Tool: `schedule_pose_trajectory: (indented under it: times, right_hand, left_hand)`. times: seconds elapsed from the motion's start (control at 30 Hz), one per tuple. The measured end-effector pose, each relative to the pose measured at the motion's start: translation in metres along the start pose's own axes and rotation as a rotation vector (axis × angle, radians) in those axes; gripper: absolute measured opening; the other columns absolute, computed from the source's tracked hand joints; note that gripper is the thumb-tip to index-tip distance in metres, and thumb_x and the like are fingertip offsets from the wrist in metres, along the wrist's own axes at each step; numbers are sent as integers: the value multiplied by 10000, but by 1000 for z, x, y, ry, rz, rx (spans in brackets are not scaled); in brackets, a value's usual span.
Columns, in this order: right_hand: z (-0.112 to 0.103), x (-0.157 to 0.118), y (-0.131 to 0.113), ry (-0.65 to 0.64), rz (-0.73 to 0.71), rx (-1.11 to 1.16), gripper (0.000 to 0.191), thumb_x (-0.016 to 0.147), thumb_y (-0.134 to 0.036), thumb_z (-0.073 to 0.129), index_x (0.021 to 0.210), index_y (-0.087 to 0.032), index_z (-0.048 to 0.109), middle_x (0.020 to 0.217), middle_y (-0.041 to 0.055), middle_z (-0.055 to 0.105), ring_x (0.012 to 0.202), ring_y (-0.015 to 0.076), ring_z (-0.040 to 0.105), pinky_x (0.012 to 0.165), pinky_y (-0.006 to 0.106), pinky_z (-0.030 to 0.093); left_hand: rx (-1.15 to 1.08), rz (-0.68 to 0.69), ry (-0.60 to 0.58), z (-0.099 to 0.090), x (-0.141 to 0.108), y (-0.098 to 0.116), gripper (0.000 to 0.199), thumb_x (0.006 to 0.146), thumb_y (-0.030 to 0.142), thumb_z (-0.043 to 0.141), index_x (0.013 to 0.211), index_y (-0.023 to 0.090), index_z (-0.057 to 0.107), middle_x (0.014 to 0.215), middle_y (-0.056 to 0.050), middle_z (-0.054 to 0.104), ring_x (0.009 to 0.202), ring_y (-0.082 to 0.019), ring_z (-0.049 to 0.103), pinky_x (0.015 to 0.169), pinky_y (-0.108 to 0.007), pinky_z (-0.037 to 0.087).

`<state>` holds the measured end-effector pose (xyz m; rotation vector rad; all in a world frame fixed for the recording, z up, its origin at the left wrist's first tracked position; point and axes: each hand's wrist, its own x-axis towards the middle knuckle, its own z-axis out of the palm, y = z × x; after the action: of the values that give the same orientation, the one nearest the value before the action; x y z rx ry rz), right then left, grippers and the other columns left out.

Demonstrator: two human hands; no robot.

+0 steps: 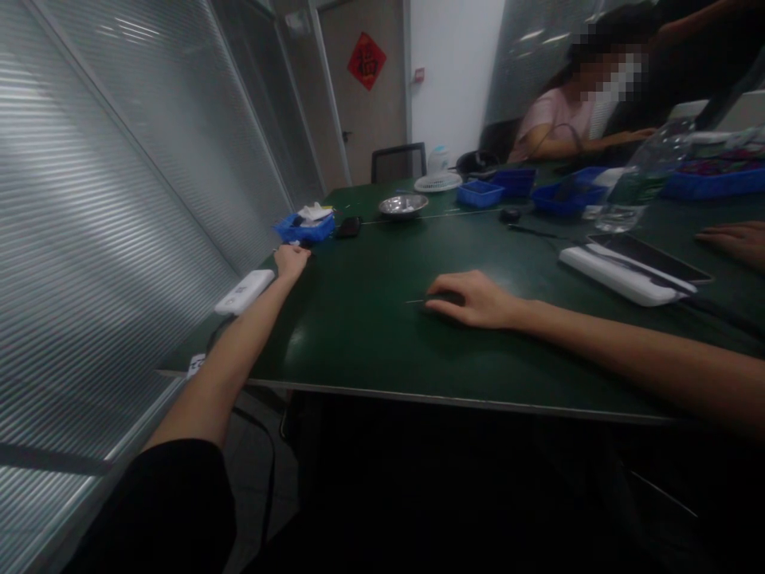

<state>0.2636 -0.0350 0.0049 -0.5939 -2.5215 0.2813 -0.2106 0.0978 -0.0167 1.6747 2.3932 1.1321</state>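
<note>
My right hand (472,299) rests low over the green tabletop, thumb and fingertips brought together. A thin, pale, needle-like stick (414,301) pokes out to the left of those fingertips; its exact kind is too small to tell. My left hand (292,261) reaches to the table's left side, just in front of a blue plastic basket (304,231). Its fingers are curled closed, and whatever they pinch is too small to make out. White tissue-like material (315,212) lies in the basket. Close to my left forearm is a white power strip-like block (245,292).
Beyond the hands stand a metal bowl (403,207), a black phone-like object (349,228) and blue trays (480,193). To the right are a water bottle (642,179), a white block (627,275) and a tablet-like slab (651,257). Another person's hand (738,239) rests at the right edge.
</note>
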Motion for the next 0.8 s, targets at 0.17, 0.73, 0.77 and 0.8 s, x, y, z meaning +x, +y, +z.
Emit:
schedule_pose_trajectory:
  times: [0.17, 0.73, 0.77, 0.8]
  right_hand:
    - [0, 0, 1, -9, -4, 0, 341, 1013, -467, 567, 1071, -161, 705, 942, 82, 735, 758, 185, 652, 679, 306, 450]
    - [-2, 0, 1, -26, -4, -38, 329, 1026, -457, 548, 1069, -167, 696, 945, 74, 734, 733, 170, 646, 656, 291, 441]
    - [-2, 0, 1, -23, 2, -44, 334, 1028, -461, 543, 1071, -166, 693, 950, 76, 733, 738, 171, 649, 661, 292, 443]
    - [-2, 0, 2, -22, 7, -52, 339, 1031, -466, 537, 1073, -165, 689, 954, 77, 732, 744, 173, 650, 665, 293, 445]
  left_hand:
    - [-26, 27, -2, -3, -3, -1, 215, 805, 249, 715, 974, 159, 814, 1028, -125, 785, 1040, -284, 707, 986, -345, 486]
    - [-171, 158, -181, -6, -26, 22, 226, 788, 335, 802, 953, 182, 819, 1009, -83, 791, 970, -247, 725, 930, -336, 532]
    - [-217, 225, -246, -6, -34, 31, 232, 794, 345, 803, 959, 183, 817, 1027, -84, 789, 980, -244, 723, 942, -342, 532]
    - [-271, 299, -323, -6, -43, 43, 246, 805, 360, 799, 973, 181, 814, 1053, -89, 786, 995, -247, 720, 954, -354, 531]
